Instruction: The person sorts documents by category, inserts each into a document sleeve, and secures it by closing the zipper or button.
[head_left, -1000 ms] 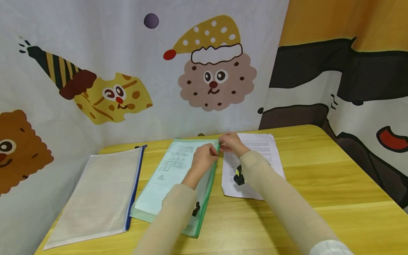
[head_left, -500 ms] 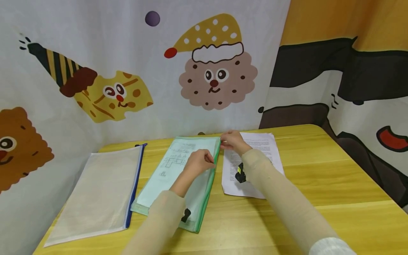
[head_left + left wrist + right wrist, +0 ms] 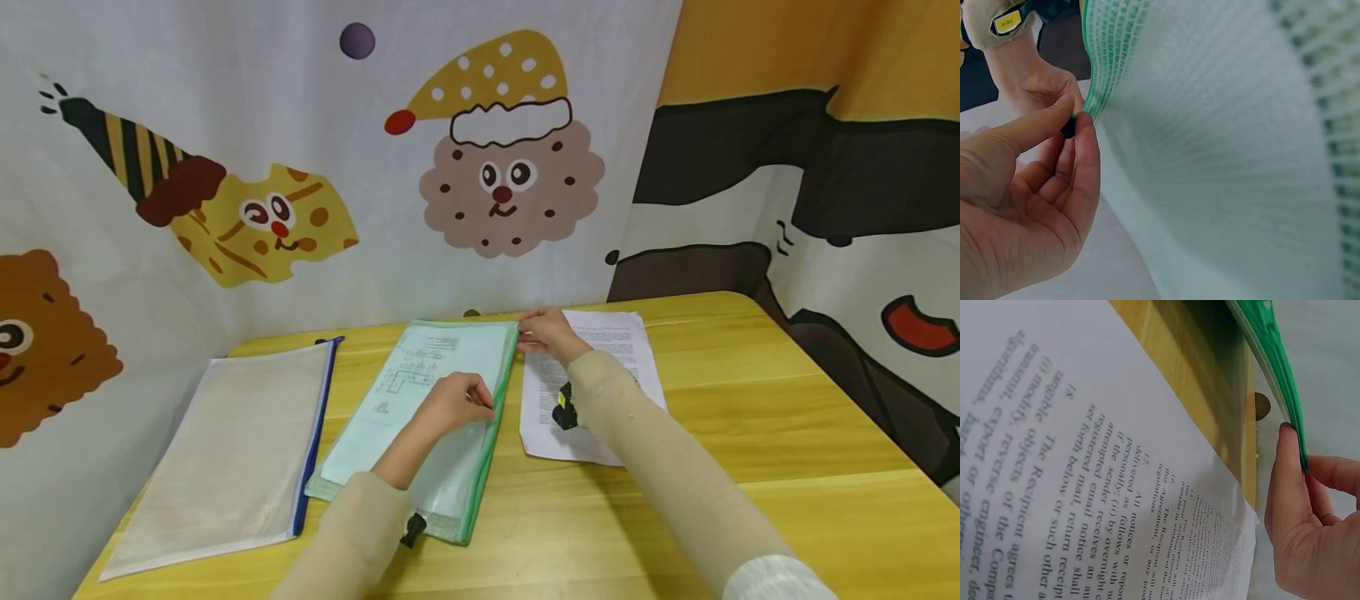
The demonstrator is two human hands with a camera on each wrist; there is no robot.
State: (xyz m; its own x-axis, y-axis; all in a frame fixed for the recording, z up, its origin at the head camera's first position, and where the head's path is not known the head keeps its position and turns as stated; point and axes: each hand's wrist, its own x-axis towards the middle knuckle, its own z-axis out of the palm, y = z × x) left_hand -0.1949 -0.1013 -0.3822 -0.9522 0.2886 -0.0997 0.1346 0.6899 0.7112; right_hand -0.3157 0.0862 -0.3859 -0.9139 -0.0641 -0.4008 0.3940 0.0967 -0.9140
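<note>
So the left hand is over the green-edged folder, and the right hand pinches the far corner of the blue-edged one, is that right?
Not the blue-edged folder: the right hand pinches the far corner of the green-edged folder, its green zipper showing in the right wrist view. The left hand is placed as you say.

"The Recipient agrees", "17.", "18.", on printed sheet (image 3: 1116,469)
</note>
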